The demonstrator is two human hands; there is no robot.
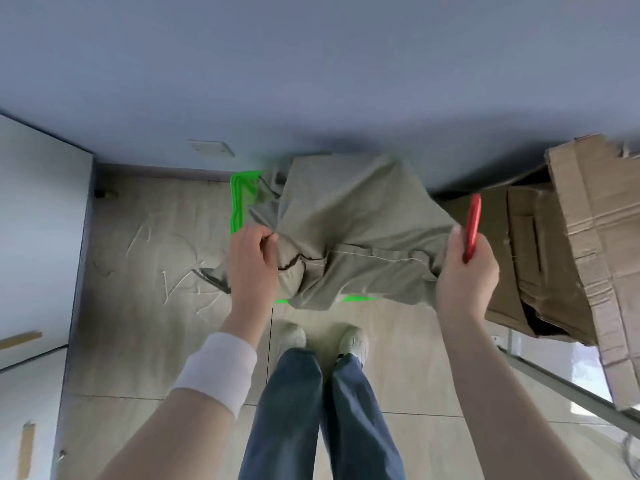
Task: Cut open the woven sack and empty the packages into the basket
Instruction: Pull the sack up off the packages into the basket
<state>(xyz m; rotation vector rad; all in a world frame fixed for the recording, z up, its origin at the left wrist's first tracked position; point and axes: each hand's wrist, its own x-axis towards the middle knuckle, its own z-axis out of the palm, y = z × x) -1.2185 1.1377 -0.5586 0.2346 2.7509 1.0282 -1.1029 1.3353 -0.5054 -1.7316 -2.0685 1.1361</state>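
Stitched end held up, probably to tip the contents out: left hand [254, 258] bunches one corner of the sack [353, 209], and right hand [464, 271] pinches the other corner with a red cutter [472, 226] held in the same curled fingers. The sack hangs between the two grips, draped over the green basket [239, 202] and hiding most of it. No packages visible.

the crumpled olive-grey woven sack [349, 216] drapes over the bright green plastic basket [236, 202], covering most of its opening. torn brown cardboard boxes [581, 220] crowd just beside my right hand [465, 271]. left of my left hand [252, 261] the pale wooden floor [138, 271] lies open up to the white cabinet panel [38, 220].
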